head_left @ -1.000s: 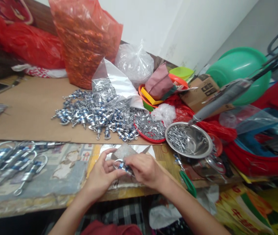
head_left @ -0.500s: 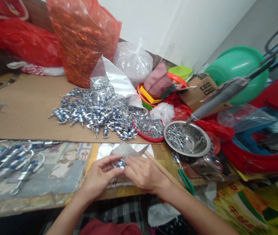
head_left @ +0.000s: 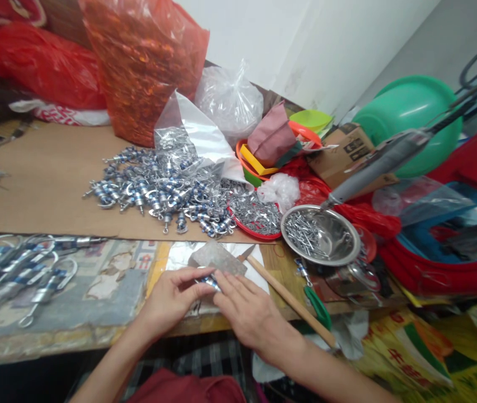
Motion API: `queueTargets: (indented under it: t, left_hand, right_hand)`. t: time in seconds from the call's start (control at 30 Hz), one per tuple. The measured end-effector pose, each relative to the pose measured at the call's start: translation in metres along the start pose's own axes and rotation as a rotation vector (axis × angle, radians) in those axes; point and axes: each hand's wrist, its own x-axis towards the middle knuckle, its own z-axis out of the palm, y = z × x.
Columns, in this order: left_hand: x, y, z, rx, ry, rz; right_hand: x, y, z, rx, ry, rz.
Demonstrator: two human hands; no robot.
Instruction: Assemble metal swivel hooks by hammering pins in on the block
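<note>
Between my left thumb and index finger sits a small silver-and-blue hook bolt [head_left: 208, 281], mostly covered by the fingers. My left hand [head_left: 169, 299] is closed on its left side. The fingers of my right hand [head_left: 253, 313] are fairly straight and held together, their tips at the bolt's right end; the thumb is hidden. Just behind both hands lies a grey block [head_left: 217, 257] on white paper. A tool with a long wooden handle [head_left: 293, 299] and a pointed metal head slants from the block towards the bench's front edge.
Many similar hook bolts [head_left: 163, 196] are heaped on cardboard [head_left: 45, 173]; several larger-looking ones [head_left: 24, 274] lie at left. A red tray [head_left: 259, 235] of metal parts and a steel bowl [head_left: 347, 260] of pins stand at right. Behind are an orange bag [head_left: 146, 73] and a green basin [head_left: 410, 123].
My right hand has shifted slightly down, its fingers straighter and flatter than before. More of the block and the wooden handle now shows. The left hand keeps hold of the bolt.
</note>
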Motion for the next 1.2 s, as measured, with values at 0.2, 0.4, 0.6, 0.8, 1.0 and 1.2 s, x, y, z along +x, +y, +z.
queueTargets:
  t: [0.2,0.4,0.6,0.8,1.0,1.2]
  left_hand:
    - [0.001,0.0,-0.001,0.025,-0.003,0.01]
    - [0.0,0.004,0.002,-0.135,0.01,-0.084]
    - [-0.001,0.002,0.006,-0.424,0.033,-0.166]
    - [-0.002,0.003,0.008,-0.474,0.021,-0.162]
    - [-0.001,0.002,0.007,-0.458,0.036,-0.163]
    - [-0.002,0.004,0.009,-0.454,0.026,-0.157]
  right_hand:
    - [-0.055,0.042,0.013,-0.033,0.027,0.713]
    - [-0.077,0.056,0.015,0.202,-0.151,0.824]
    - [-0.043,0.033,-0.031,0.389,0.173,0.672]
    - [-0.029,0.013,-0.041,0.27,0.092,0.423]
    - [-0.038,0.006,-0.029,0.255,0.078,0.512]
    - [-0.049,0.008,-0.014,0.375,0.072,0.636]
